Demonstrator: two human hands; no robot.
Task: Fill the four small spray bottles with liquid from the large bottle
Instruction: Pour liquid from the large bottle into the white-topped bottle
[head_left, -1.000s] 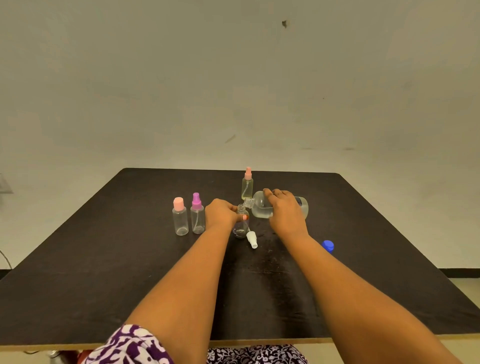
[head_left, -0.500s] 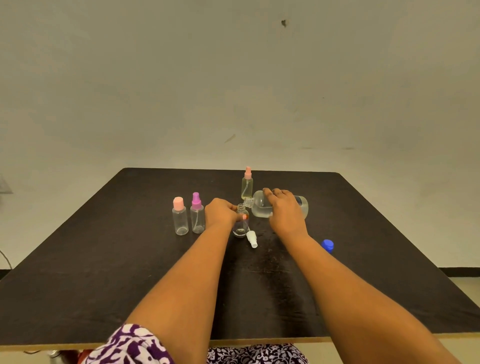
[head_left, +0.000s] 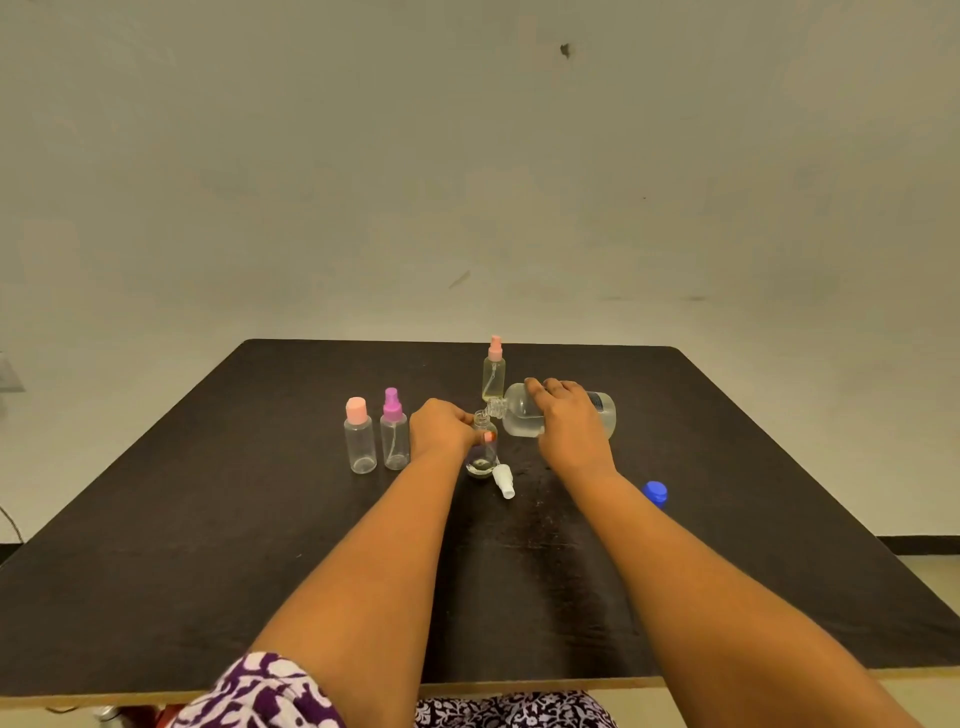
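— Two forearms come in from the near edge. What lies closest?

— A purple-and-white sleeve (head_left: 270, 691) at the bottom left, above the edge of the black table (head_left: 208, 545). Both arms run forward over it.

— And past the arms?

— A white spray top (head_left: 504, 480) lies on its side on the table between the two wrists. A blue cap (head_left: 655, 491) sits well to the right, just beside the right forearm.

— Where is the open bottle?

— The open bottle (head_left: 482, 457) stands upright just behind the spray top, with a little liquid in its base. The left hand (head_left: 441, 428) has its fingers curled round it from the left.

— What about the right one?

— The right hand (head_left: 569, 421) is clamped over the large bottle (head_left: 524, 415) from above. That bottle is tipped almost flat, neck pointing left, its mouth right at the mouth of the open bottle. Clear liquid pools along its lower side.

— So the hands are apart?

— Near each other, each on its own bottle, not touching.

— Anything to the left?

— Two small clear bottles stand upright side by side, just left of the left hand: the pink-cap bottle (head_left: 359, 436) farther left, the purple bottle (head_left: 395, 431) beside it. I cannot tell how full they are.

— And farther back?

— The far bottle (head_left: 493, 371), with a pink sprayer, stands upright just behind the large bottle's neck and holds yellowish liquid. Behind the table is a plain wall (head_left: 467, 156).
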